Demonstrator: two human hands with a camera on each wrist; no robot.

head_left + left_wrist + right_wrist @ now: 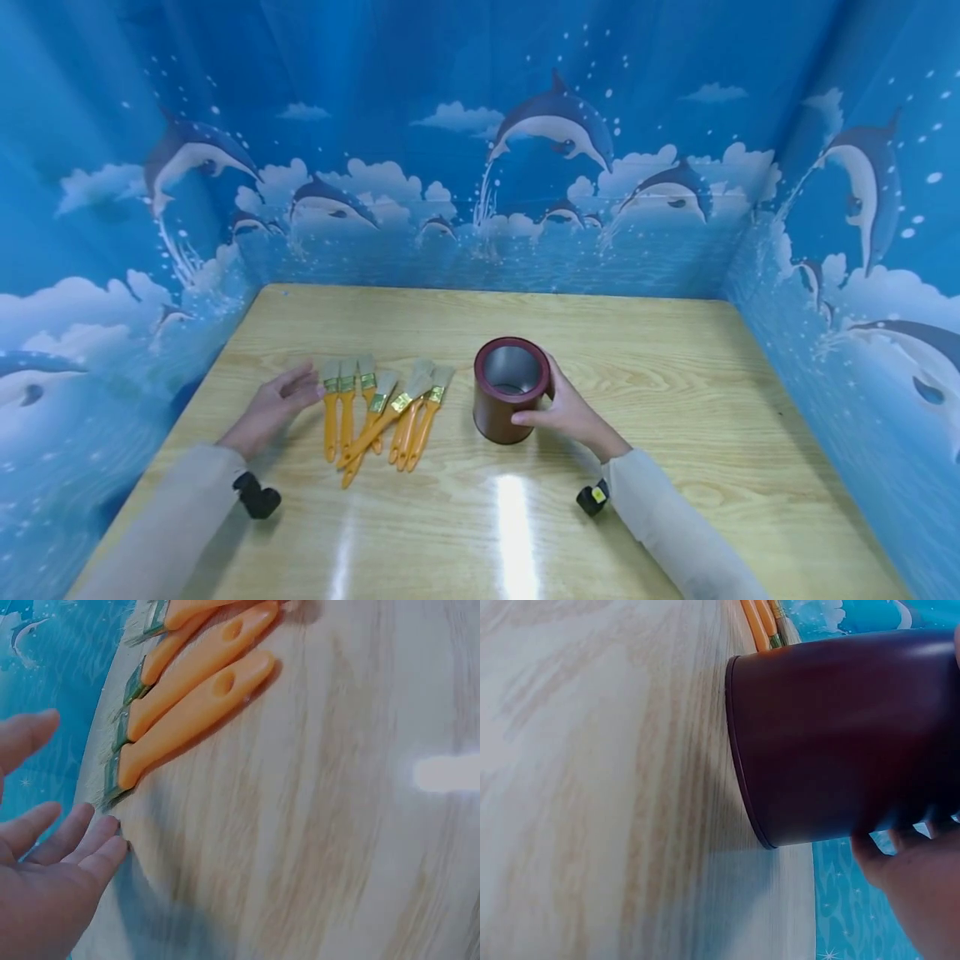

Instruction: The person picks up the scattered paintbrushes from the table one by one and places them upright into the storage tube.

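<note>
My right hand holds a dark red, round, open-topped container from its right side, thumb in front and fingers round the far side. The container stands upright at the table's middle, its inside grey. In the right wrist view, its smooth wall fills much of the frame, with the curled fingers partly hidden behind it. At the left, my left hand hovers beside several flat paintbrushes with orange handles and pale bristles. In the left wrist view, its fingers are loosely spread, holding nothing, near the closest brush's bristles.
Some brushes lie side by side; in the middle of the group one paintbrush crosses over others. The wood-patterned table reflects light at its front. A blue dolphin-print curtain encloses the back and both sides.
</note>
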